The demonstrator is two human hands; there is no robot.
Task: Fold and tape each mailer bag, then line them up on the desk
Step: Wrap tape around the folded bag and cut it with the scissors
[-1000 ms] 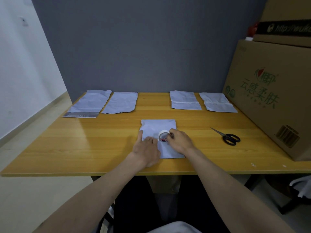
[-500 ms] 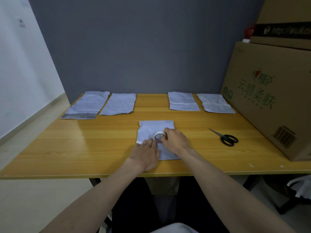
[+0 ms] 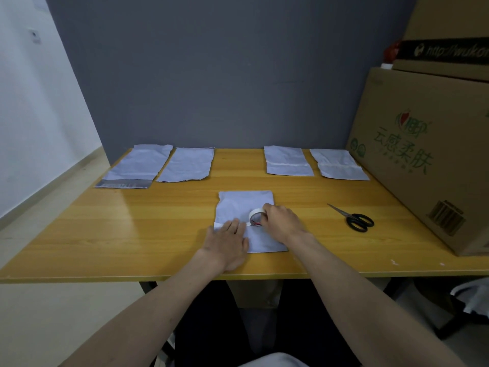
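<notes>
While the left hand (image 3: 229,243) presses flat on the mailer bag (image 3: 244,207) near the table's (image 3: 105,234) front edge, the right hand (image 3: 281,221) grips the tape roll (image 3: 256,216), now further left; bare wood surrounds them.

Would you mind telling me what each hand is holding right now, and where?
The right hand holds the tape roll by its outer rim. The left hand holds nothing; it presses flat on the mailer bag.

Wooden desk (image 3: 164,234): five mailer bags (image 3: 244,207), scissors (image 3: 354,219), cardboard box (image 3: 423,160).
</notes>
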